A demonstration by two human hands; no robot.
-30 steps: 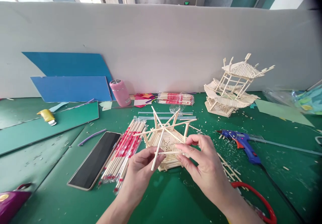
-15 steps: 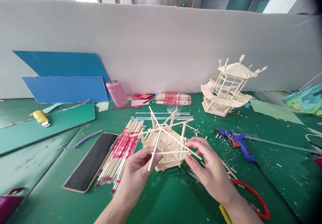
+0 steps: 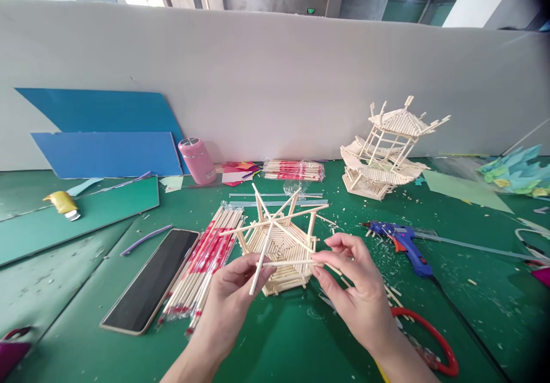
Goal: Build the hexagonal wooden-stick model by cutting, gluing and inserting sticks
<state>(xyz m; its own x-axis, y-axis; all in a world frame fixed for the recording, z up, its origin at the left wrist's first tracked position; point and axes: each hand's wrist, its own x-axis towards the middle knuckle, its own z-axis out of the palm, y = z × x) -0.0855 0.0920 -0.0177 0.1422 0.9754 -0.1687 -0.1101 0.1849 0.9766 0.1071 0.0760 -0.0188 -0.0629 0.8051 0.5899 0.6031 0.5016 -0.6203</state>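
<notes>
In the head view, the hexagonal tray of pale wooden sticks [image 3: 283,284] looks built up; over it, the six-armed pale wooden star frame [image 3: 272,220] is joined at its centre, one thin pale wooden stick [image 3: 292,263] spanning its two near arms, other gaps unbridged; left hand [image 3: 234,288] and right hand [image 3: 361,288] pinch that stick's opposite ends, fingertips closed
</notes>
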